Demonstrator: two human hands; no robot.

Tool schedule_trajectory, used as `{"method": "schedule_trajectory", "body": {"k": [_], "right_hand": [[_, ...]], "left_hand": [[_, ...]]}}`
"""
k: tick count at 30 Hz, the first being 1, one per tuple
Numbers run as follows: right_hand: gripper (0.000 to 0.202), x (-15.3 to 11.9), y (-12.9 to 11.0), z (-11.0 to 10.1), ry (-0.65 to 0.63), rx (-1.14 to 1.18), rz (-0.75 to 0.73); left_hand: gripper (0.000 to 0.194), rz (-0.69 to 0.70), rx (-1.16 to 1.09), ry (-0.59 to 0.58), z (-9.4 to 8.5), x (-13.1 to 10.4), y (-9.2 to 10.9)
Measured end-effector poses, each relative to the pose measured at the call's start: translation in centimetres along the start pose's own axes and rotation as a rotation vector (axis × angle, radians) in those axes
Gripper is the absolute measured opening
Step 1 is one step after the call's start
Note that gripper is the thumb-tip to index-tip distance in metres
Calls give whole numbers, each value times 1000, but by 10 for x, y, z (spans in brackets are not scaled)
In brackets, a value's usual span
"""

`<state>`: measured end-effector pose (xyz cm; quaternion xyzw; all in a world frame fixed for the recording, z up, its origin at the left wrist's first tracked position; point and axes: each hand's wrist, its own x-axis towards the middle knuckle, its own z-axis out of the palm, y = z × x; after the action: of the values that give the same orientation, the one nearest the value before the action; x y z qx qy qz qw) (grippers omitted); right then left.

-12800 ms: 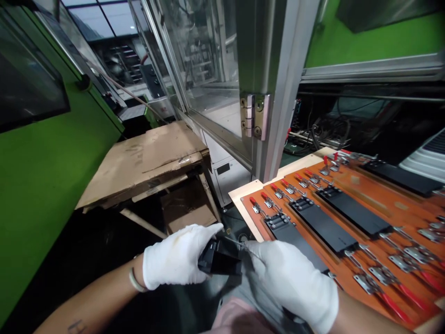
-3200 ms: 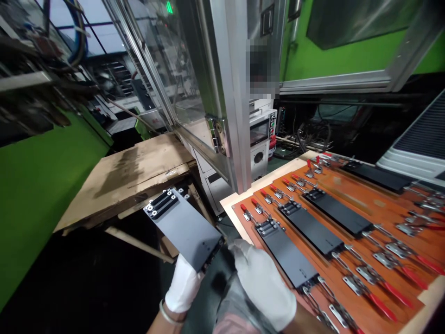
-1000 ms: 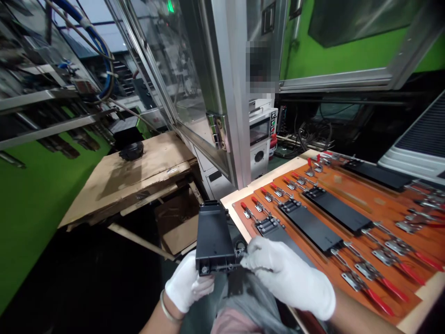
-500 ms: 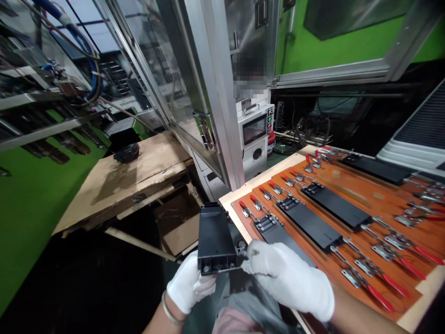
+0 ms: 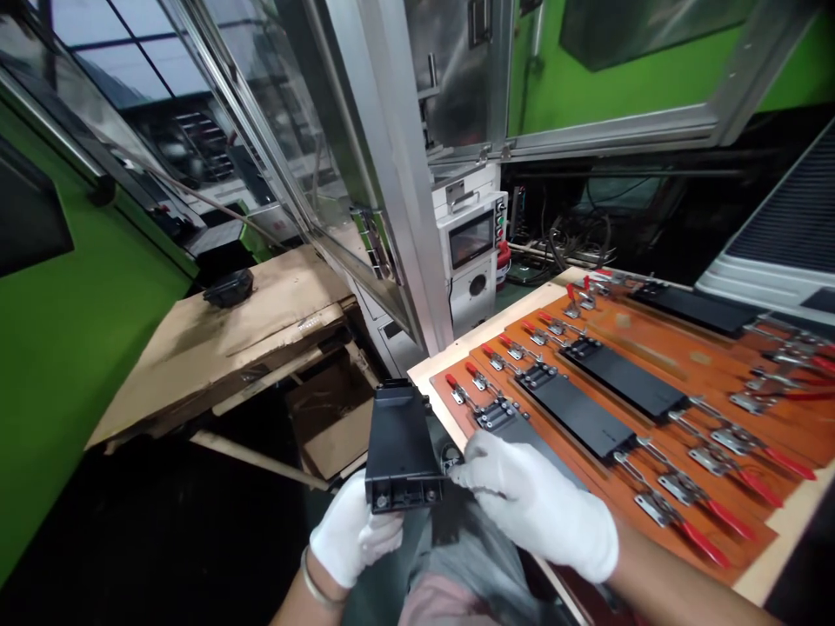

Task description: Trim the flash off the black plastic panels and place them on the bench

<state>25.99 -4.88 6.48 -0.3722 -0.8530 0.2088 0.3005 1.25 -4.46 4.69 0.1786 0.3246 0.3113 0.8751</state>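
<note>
My left hand, in a white glove, grips a black rectangular plastic part from below and its left side, near the ribbed end facing me. Two round fittings show at that end. My right hand, also gloved, is pinched at the part's right edge, around a thin tool-like object that reaches over the ribbed end; what exactly it is I cannot make out. Beside my right hand, an orange fixture board holds several similar black parts between red-handled toggle clamps.
On the left, a cardboard-covered table bears a dark object. A metal-framed glass door stands ahead, beside a white control box with a screen. Green machine panels rise at left and upper right. An open cardboard box sits under the table.
The camera view has turned slightly. My right hand has moved a little up at the part's edge, and the thin object now lies across its ribbed end. My left hand keeps its grip.
</note>
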Motion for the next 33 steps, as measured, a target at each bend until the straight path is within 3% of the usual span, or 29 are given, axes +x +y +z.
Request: {"method": "schedule_trajectory", "body": {"k": [4, 8, 14, 19, 22, 28, 31, 33], "right_hand": [[30, 3, -6, 0, -82, 33, 1], [36, 9, -14, 5, -32, 137, 3], [31, 11, -19, 12, -144, -110, -19], [34, 10, -16, 13, -67, -67, -17], [29, 10, -17, 15, -115, -100, -35], [26, 21, -27, 24, -63, -16, 24], [22, 29, -29, 31, -160, -17, -74], [26, 34, -28, 37, -113, 38, -108]], "left_hand": [[27, 66, 36, -52, -6, 2, -3], [25, 74, 77, -52, -7, 4, -7], [19, 25, 68, 91, -3, 6, -9], [25, 3, 69, 93, -1, 6, -9], [23, 39, 81, 125, 0, 6, -9], [28, 35, 78, 132, -7, 6, -12], [24, 48, 49, 159, -12, 3, -13], [23, 56, 27, 152, -15, 0, -13]]}}
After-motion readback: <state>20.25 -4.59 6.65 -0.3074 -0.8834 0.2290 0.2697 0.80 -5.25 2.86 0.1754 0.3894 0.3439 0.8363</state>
